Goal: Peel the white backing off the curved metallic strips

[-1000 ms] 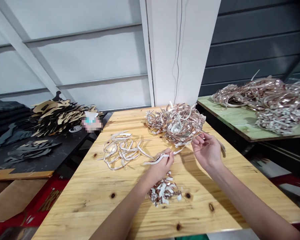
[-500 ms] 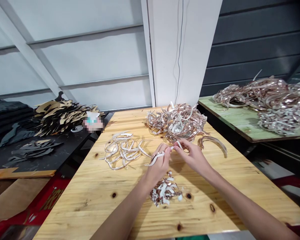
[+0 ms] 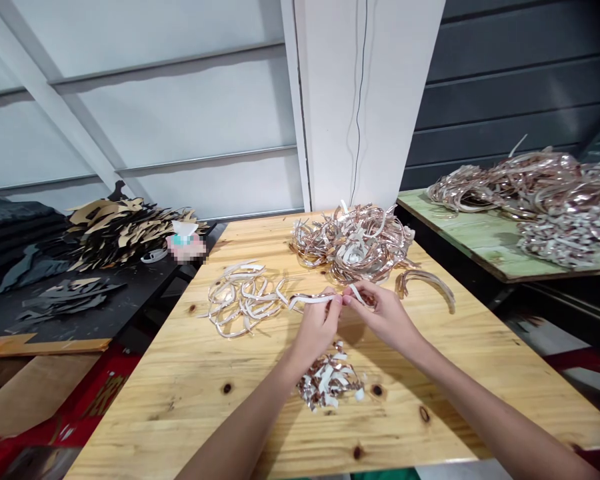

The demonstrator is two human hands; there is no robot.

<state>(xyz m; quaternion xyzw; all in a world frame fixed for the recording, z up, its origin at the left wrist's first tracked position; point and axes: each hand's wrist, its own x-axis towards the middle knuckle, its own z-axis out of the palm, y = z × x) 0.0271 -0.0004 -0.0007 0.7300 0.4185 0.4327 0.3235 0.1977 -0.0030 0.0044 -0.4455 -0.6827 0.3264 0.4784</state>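
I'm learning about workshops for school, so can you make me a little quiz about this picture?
1. True or false: the left hand is holding a thin shiny strip.

2. Which pile on the wooden table is closest to the person's body?
A. the curly white strips
B. the small scraps
C. the coppery tangle

3. Fill in the blank: the big shiny heap on the right sits on a ____ board.

Key: 1. True. 2. B. 3. Green.
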